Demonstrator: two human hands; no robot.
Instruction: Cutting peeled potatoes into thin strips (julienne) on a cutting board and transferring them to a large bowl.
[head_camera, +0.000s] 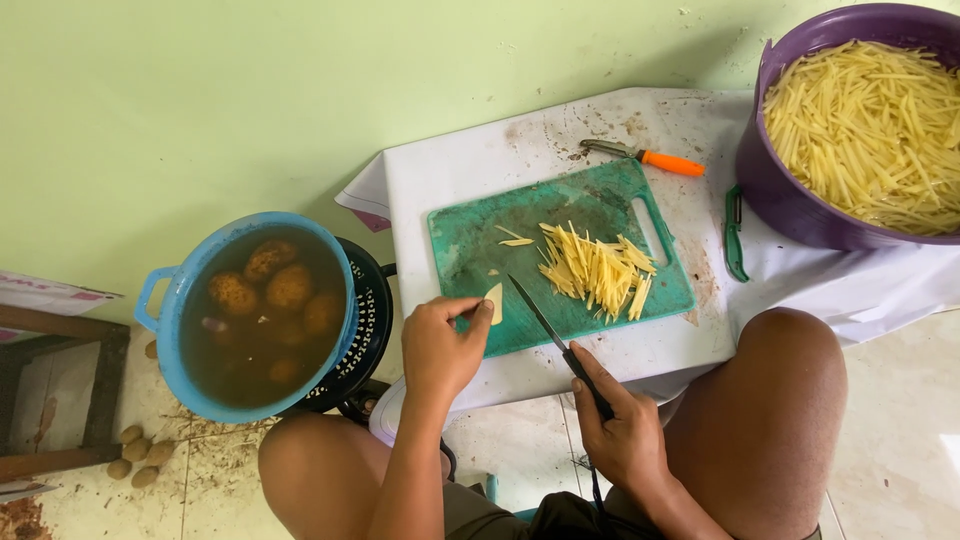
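Observation:
My left hand (442, 345) pinches a thin pale potato slice (495, 302) at the near left edge of a green cutting board (470, 250). In my right hand (622, 432) is a black-handled knife (545, 325), its blade pointing up-left over the board, close to the slice. A pile of cut potato sticks (595, 268) lies on the board's right half, with two loose pieces (515, 238) nearer the middle.
A purple tub (775, 185) full of potato sticks stands at the right. An orange-handled peeler (650, 156) lies behind the board. A blue pot (180, 310) of water with whole potatoes stands on a black stool at left. Small potatoes (138, 455) lie on the floor.

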